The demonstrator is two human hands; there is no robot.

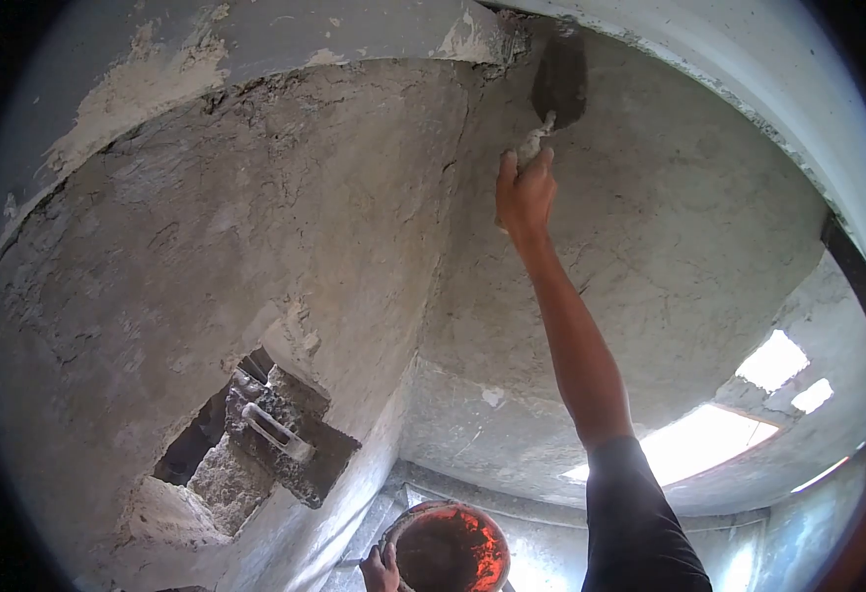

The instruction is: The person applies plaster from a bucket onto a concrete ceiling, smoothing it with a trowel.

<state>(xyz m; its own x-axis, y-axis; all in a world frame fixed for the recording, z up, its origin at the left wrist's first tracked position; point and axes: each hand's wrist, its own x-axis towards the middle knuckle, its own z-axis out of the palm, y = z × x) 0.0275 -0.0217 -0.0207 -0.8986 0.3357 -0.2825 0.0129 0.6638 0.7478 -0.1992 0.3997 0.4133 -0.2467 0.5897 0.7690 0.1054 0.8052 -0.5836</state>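
View: I look up and forward into a rough plastered corner, where two grey walls meet under a ceiling.

Right hand: my right hand [525, 192] is raised high on a straight arm, fingers wrapped tight around the pale handle of a trowel [559, 79].

Trowel: its dark blade lies against the plaster at the very top of the corner, just under the ceiling edge [650, 44], and its tip reaches a cracked, broken patch there.

Left hand: my left hand [380, 570] is low at the bottom of the view, fingers curled over the rim of a bucket [450, 546]. My two hands are well apart, one high and one low.

Bucket: round, orange-red inside and smeared with grey; it sits near the lower edge of the view, just left of my dark sleeve [640, 523].

Left wall: the left wall [206, 247] is coarse and flaking, with a ragged hole [255, 434] low down where a pale pipe fitting shows among broken masonry.

Right wall: the right wall [689, 247] is smoother, with fine cracks and bare surface all around my raised arm.

Light: bright window patches [739, 414] glow at the lower right.

Open room: the space between my arm and the left wall is free of things.
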